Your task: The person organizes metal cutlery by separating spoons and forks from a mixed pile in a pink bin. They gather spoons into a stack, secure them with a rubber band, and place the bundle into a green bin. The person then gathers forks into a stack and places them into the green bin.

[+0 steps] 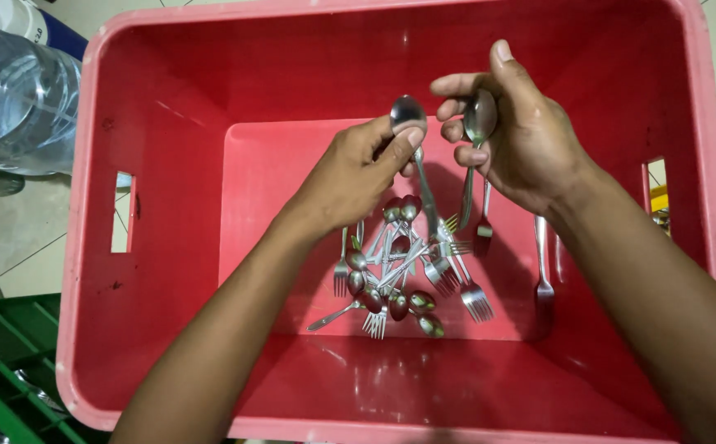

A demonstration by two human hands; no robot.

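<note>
You are reaching both hands into a deep red plastic crate (pixel 169 164) that is filling most of the frame. Your left hand (pixel 350 177), at the centre, is pinching a steel spoon (pixel 408 113) by its neck, the bowl standing up above your fingertips and the handle hanging down toward the crate floor. Your right hand (pixel 522 136), just beside it toward the upper right, is closing around a second spoon (pixel 480 117), bowl up in the curled fingers; a fork (pixel 483 222) seems to be dangling from the same grip, though the palm is hiding its top. The 2 hands are sitting close together but not touching. Below them, a loose heap of forks and spoons (pixel 399 271) is lying on the crate bottom. A clear water jug (pixel 13 99) is standing at the upper left, and a green crate (pixel 4 362) is showing at the lower left.
</note>
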